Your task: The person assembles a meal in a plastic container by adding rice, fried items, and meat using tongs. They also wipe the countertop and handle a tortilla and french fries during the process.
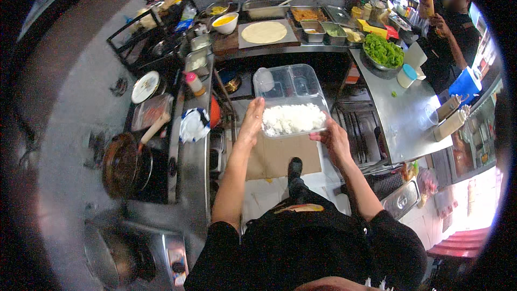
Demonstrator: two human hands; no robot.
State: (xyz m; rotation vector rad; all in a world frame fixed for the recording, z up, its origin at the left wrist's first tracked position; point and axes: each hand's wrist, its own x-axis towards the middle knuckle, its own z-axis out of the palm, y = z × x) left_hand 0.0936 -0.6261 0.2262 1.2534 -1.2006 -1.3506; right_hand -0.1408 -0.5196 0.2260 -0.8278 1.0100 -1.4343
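Note:
Between my two hands I hold a clear plastic food container [318, 92] out in front of me, over the floor. White rice [293, 118] fills its near compartment. The far part is split into smaller compartments, and one has a round whitish piece, perhaps a small cup [264, 80], in its left corner. My left hand [251, 124] presses against the container's left side with fingers together. On the near right corner, my right hand [335, 141] grips with its fingers curled beneath the edge.
Ahead, a counter carries a flat round of dough [264, 32], a white bowl [225, 23] and metal food pans [312, 31]. Lettuce [383, 50] and sauce bottles [451, 124] stand on the right steel table [401, 113]. Left is a pan [121, 164]. Another person [458, 27] stands far right.

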